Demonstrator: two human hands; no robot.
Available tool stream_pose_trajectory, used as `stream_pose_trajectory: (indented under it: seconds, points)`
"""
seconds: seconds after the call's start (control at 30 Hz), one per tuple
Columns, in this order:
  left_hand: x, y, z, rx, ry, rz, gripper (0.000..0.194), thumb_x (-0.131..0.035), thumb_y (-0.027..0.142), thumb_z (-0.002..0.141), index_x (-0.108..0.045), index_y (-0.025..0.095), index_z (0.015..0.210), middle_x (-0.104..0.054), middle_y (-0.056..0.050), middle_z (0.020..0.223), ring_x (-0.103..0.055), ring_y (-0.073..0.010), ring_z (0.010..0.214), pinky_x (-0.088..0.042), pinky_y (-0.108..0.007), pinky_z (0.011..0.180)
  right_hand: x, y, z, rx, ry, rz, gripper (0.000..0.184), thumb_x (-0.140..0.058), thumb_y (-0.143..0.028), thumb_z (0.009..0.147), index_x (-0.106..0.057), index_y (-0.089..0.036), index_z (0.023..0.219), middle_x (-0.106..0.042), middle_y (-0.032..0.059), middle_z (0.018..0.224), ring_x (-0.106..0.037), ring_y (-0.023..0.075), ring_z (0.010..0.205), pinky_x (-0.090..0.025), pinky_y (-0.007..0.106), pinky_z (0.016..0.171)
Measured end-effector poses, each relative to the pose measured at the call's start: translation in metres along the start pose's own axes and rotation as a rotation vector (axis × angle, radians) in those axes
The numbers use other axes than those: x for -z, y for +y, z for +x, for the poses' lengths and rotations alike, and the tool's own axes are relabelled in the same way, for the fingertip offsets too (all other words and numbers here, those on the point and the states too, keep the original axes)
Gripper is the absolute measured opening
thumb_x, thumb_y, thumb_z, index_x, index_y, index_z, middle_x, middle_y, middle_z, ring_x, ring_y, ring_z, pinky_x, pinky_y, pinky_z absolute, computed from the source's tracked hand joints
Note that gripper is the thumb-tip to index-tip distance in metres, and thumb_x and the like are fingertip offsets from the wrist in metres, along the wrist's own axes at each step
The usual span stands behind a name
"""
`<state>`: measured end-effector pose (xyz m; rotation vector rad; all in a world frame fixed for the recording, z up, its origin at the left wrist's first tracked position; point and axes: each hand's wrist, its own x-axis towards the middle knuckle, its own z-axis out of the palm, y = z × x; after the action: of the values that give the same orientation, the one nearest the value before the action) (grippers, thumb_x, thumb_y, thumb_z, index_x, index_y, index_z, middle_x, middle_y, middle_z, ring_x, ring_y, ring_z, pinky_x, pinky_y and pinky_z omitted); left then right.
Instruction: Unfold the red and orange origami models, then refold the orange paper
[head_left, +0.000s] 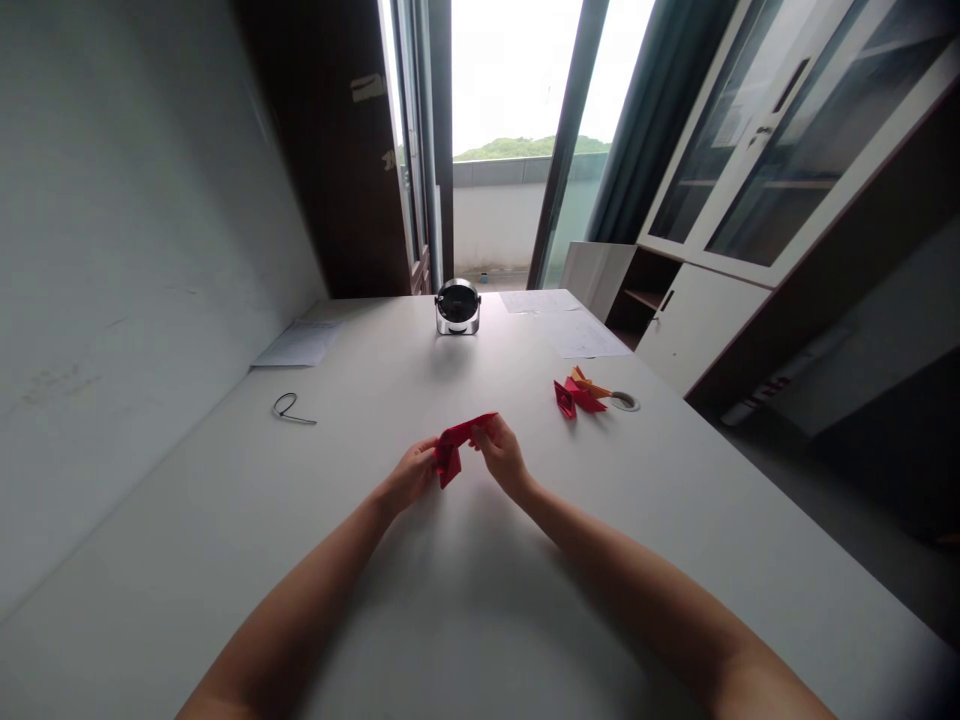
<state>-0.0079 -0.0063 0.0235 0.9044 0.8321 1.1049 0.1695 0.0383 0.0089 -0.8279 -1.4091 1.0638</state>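
A piece of folded red paper is held between my two hands, a little above the middle of the white table. My left hand pinches its left end, where a pointed flap hangs down. On the other side, the fingers and thumb of my right hand are closed on the upper right end. Some fingertips are hidden behind the paper. To the right lie red folded paper pieces and an orange folded paper piece, apart from my hands.
A round black device in a silver stand stands at the back. A thin black loop lies at left. Paper sheets lie at back left and back right. A round cable hole is near the right edge; a wall borders the left.
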Motion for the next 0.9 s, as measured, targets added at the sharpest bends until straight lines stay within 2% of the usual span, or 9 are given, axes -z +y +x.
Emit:
stream_pose_trajectory:
  seconds: [0.2, 0.37, 0.47, 0.53, 0.63, 0.77, 0.83, 0.9]
  points:
    - [0.000, -0.006, 0.003, -0.099, 0.035, -0.079, 0.041, -0.082, 0.043, 0.073, -0.069, 0.014, 0.100, -0.067, -0.004, 0.081, -0.057, -0.0132, 0.067, -0.043, -0.025, 0.064, -0.007, -0.009, -0.006, -0.017, -0.080, 0.024, 0.026, -0.062, -0.045, 0.090, -0.058, -0.020, 0.091, -0.063, 0.0004, 0.072, -0.060, 0.0149, 0.063, -0.050, 0.029, 0.060]
    - [0.000, -0.012, 0.005, -0.169, 0.059, -0.027, 0.038, -0.079, 0.046, 0.076, -0.070, 0.012, 0.090, -0.071, -0.008, 0.085, -0.063, -0.0167, 0.076, -0.047, -0.028, 0.074, -0.011, -0.023, -0.011, -0.099, -0.172, 0.062, 0.041, -0.055, -0.049, 0.094, -0.054, -0.019, 0.066, -0.058, 0.0007, 0.059, -0.054, 0.0129, 0.054, -0.045, 0.026, 0.054]
    - [0.003, -0.016, 0.007, -0.224, 0.130, -0.010, 0.035, -0.078, 0.044, 0.079, -0.069, 0.012, 0.090, -0.070, -0.007, 0.082, -0.062, -0.0148, 0.072, -0.046, -0.025, 0.070, -0.012, -0.032, -0.017, -0.014, -0.205, -0.003, 0.033, -0.053, -0.043, 0.096, -0.064, -0.018, 0.076, -0.060, 0.0014, 0.066, -0.054, 0.0128, 0.058, -0.044, 0.026, 0.055]
    - [0.007, -0.017, 0.009, -0.253, 0.172, -0.003, 0.034, -0.076, 0.043, 0.080, -0.069, 0.012, 0.090, -0.069, -0.006, 0.078, -0.060, -0.0135, 0.067, -0.045, -0.024, 0.064, -0.013, -0.037, -0.023, 0.102, -0.247, -0.108, 0.024, -0.053, -0.036, 0.096, -0.069, -0.019, 0.089, -0.062, 0.0024, 0.074, -0.055, 0.0134, 0.062, -0.045, 0.026, 0.057]
    - [0.011, -0.018, 0.010, -0.275, 0.219, 0.022, 0.034, -0.076, 0.043, 0.079, -0.068, 0.012, 0.092, -0.068, -0.005, 0.078, -0.059, -0.0125, 0.064, -0.045, -0.023, 0.060, -0.015, -0.041, -0.027, 0.271, -0.315, -0.287, 0.022, -0.052, -0.029, 0.096, -0.071, -0.022, 0.105, -0.065, 0.0043, 0.086, -0.057, 0.0142, 0.069, -0.047, 0.027, 0.064]
    - [0.007, -0.018, 0.008, -0.279, 0.188, 0.136, 0.037, -0.077, 0.044, 0.078, -0.068, 0.012, 0.095, -0.070, -0.007, 0.082, -0.062, -0.0148, 0.068, -0.049, -0.026, 0.065, -0.013, -0.037, -0.023, 0.299, -0.161, -0.406, 0.032, -0.053, -0.025, 0.096, -0.063, -0.025, 0.126, -0.067, 0.0067, 0.103, -0.060, 0.0155, 0.076, -0.050, 0.028, 0.067]
    - [0.004, -0.019, 0.007, -0.281, 0.148, 0.192, 0.037, -0.076, 0.044, 0.079, -0.068, 0.012, 0.095, -0.070, -0.007, 0.083, -0.063, -0.0162, 0.071, -0.050, -0.027, 0.067, -0.011, -0.035, -0.020, 0.278, -0.105, -0.442, 0.031, -0.054, -0.024, 0.095, -0.064, -0.025, 0.124, -0.066, 0.0072, 0.105, -0.060, 0.0159, 0.078, -0.050, 0.027, 0.066]
    - [0.002, -0.018, 0.006, -0.283, 0.129, 0.216, 0.037, -0.075, 0.045, 0.080, -0.069, 0.012, 0.095, -0.070, -0.007, 0.084, -0.064, -0.0171, 0.073, -0.051, -0.028, 0.070, -0.009, -0.035, -0.018, 0.264, -0.104, -0.473, 0.022, -0.054, -0.024, 0.095, -0.067, -0.023, 0.113, -0.066, 0.0063, 0.099, -0.061, 0.0158, 0.077, -0.049, 0.026, 0.064]
